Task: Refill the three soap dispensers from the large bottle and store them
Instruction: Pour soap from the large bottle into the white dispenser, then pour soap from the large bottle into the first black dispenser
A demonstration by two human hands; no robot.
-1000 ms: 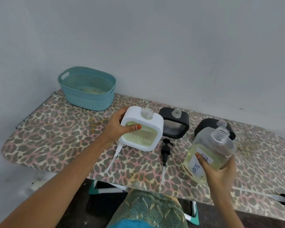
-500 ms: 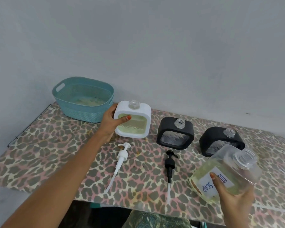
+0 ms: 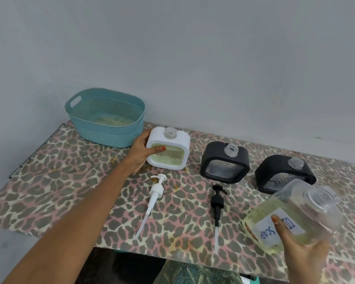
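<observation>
My left hand (image 3: 142,152) grips the white soap dispenser (image 3: 168,151), which stands uncapped on the table and holds yellowish soap. Two black dispensers (image 3: 225,161) (image 3: 285,174) stand open-necked to its right, their windows looking clear. My right hand (image 3: 301,247) holds the large clear bottle (image 3: 295,214), tilted, uncapped, labelled "SOAP", partly filled with yellow liquid, at the front right. A white pump (image 3: 156,192) and a black pump (image 3: 217,200) lie on the table in front of the dispensers.
A teal plastic basket (image 3: 105,117) stands at the back left against the wall. The leopard-print table (image 3: 70,181) ends at a front edge near my body. A grey wall runs close behind the dispensers.
My left hand carried the white dispenser away from me and set it down at the back, left of the black ones. My right hand drew the large bottle to the right and lower.
</observation>
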